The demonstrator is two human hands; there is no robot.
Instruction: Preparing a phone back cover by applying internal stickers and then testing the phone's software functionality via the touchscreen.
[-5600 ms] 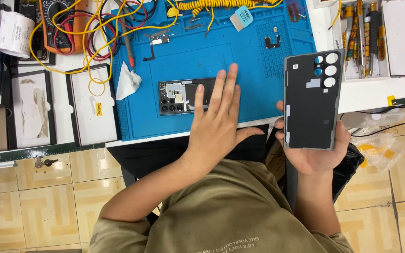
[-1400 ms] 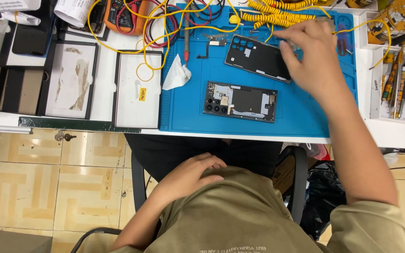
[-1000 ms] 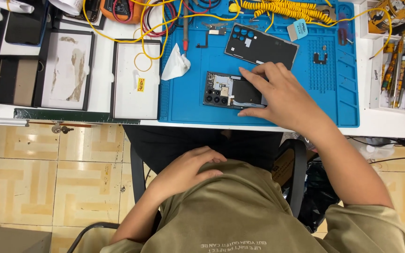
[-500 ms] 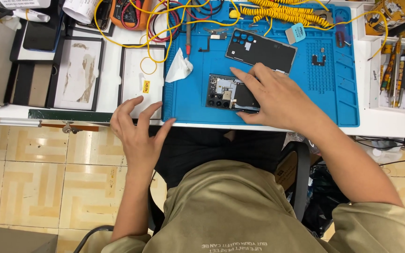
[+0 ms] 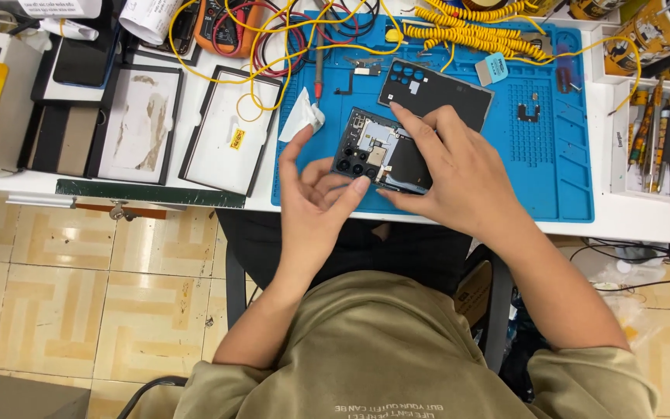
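Far left: empty black-framed trays (image 5: 141,124) on the white bench, well apart from the work. Left hand (image 5: 316,206) half open, thumb and fingertips closing on the near-left corner of the opened smartphone (image 5: 374,151), just lifted off the blue repair mat (image 5: 552,155). Right hand (image 5: 459,174) curled over the phone's right half, gripping its edges. Best done holding by the frame only, off the exposed board and camera lenses. Above, the removed back cover (image 5: 436,95), flat on the mat beside the yellow coiled cable (image 5: 474,37).
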